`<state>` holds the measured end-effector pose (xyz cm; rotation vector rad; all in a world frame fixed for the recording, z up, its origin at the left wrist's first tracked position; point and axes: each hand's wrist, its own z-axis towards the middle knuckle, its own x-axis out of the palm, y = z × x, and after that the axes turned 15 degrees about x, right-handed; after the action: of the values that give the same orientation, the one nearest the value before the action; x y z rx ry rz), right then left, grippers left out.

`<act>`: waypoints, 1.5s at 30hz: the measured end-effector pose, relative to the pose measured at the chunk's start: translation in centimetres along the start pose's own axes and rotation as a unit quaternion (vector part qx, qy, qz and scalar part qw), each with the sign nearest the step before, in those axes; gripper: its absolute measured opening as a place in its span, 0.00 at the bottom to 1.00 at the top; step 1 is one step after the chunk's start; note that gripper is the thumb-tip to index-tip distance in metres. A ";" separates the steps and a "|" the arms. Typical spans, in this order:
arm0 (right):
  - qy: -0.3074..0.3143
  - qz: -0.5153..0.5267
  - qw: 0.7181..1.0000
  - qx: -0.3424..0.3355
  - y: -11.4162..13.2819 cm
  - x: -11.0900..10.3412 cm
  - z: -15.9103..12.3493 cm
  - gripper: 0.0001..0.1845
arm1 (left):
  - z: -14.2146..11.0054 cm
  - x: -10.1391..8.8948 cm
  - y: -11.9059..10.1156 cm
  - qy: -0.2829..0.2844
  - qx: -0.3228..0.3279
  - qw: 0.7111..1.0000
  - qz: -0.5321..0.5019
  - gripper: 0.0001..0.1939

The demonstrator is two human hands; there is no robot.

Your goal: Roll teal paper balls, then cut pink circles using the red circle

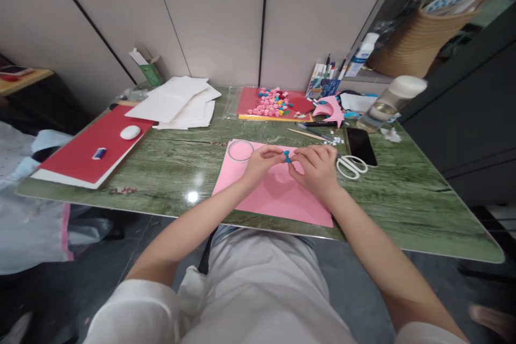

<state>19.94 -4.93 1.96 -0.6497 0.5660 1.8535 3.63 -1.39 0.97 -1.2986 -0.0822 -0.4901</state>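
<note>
Between the fingertips of both hands is a small folded piece of blue paper [287,156]. My left hand [263,163] pinches its left side, thumb and index finger together. On the other side my right hand [316,167] grips it with bent fingers. Both hands are over a sheet of pink paper [278,201] at the table's front edge. A roll of clear tape [241,151] lies on the sheet's upper left corner. White-handled scissors [351,167] rest just right of my right hand, their blades hidden.
Small pink, blue and yellow folded pieces [274,102] are heaped on a red sheet at the back. A bottle [391,102], a phone [362,147] and markers [327,76] stand or lie to the right. White sheets [173,99] and red paper [92,145] lie left.
</note>
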 end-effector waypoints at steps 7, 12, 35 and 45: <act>-0.003 -0.006 1.000 0.000 0.1 -0.1 0.0 0.05 | -0.1 -0.1 0.2 0.015 0.023 0.999 0.041 0.10; -0.019 -0.001 1.000 -0.004 0.3 -0.2 0.0 0.05 | -0.2 -0.2 0.4 0.011 -0.011 0.999 0.031 0.10; -0.036 -0.042 0.996 -0.071 0.0 -0.3 -0.3 0.04 | -0.4 0.1 -0.4 0.018 -0.087 0.996 -0.006 0.11; -0.082 -0.022 0.989 -0.124 0.1 -0.6 -0.1 0.05 | -0.3 0.1 -0.3 0.020 -0.061 0.998 -0.025 0.06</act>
<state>20.03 -5.42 2.35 -0.6592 0.2137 1.9304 3.50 -1.73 1.17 -1.4075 -0.0520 -0.5709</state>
